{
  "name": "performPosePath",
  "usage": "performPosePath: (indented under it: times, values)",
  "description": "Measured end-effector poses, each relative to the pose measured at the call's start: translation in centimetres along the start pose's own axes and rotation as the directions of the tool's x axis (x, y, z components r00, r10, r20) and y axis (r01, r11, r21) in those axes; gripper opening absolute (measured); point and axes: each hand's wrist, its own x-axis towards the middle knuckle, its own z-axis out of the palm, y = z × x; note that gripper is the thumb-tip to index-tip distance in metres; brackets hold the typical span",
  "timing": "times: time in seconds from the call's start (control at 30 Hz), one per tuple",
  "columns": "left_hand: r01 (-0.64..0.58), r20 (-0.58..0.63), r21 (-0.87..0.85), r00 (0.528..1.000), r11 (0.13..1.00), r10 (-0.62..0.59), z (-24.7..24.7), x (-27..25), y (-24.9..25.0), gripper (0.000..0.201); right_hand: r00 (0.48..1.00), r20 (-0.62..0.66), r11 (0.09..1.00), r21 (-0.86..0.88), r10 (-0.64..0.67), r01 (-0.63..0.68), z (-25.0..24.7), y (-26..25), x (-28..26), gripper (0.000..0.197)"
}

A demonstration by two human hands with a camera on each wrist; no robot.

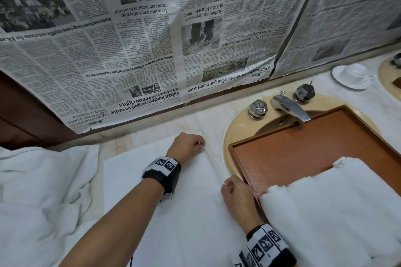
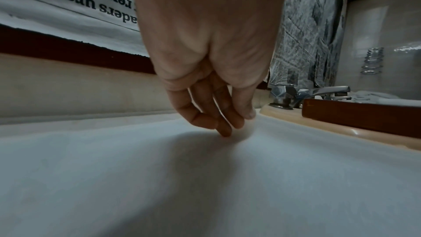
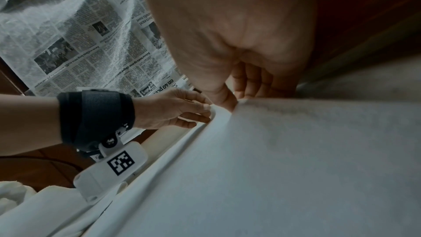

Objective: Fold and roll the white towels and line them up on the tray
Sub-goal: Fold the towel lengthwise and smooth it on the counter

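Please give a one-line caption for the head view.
Both hands, left hand and right hand, pinch a flat white towel's edge beside the tray.

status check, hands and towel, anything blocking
Left hand and right hand pinching flat towel's right edge. Rolled towels on tray. Nothing blocking.

Left hand [image 2: 212, 42] fingertips [image 2: 225, 131] on white towel [image 2: 205, 186].
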Motion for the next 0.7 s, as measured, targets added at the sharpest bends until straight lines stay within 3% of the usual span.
performPosePath:
  times: [0.3, 0.43, 0.6, 0.7]
  values:
    - [0.009, -0.05, 0.017, 0.999, 1.0, -0.009, 0.9, 1.1, 1.3, 0.019, 0.998, -0.042, 0.999, -0.034, -0.039, 0.038, -1.1, -1.3, 0.2, 0.009]
    - [0.004, -0.097, -0.11, 0.995, 0.994, -0.014, 1.0, 1.8, 2.4, 0.017, 0.992, -0.092, 0.995, -0.062, -0.085, 0.079, -2.2, -2.3, 0.3, 0.009]
    - [-0.058, -0.271, -0.279, 0.962, 0.959, -0.021, -0.8, -0.1, 3.1, 0.012, 0.969, -0.126, 0.966, -0.177, -0.214, 0.19, -3.7, -5.0, -0.8, 0.01]
    - [-0.004, -0.281, -0.4, 0.952, 0.917, -0.119, -3.2, -2.9, 0.8, 0.009, 0.946, -0.081, 0.924, -0.255, -0.313, 0.284, -2.9, -7.8, -2.3, 0.012]
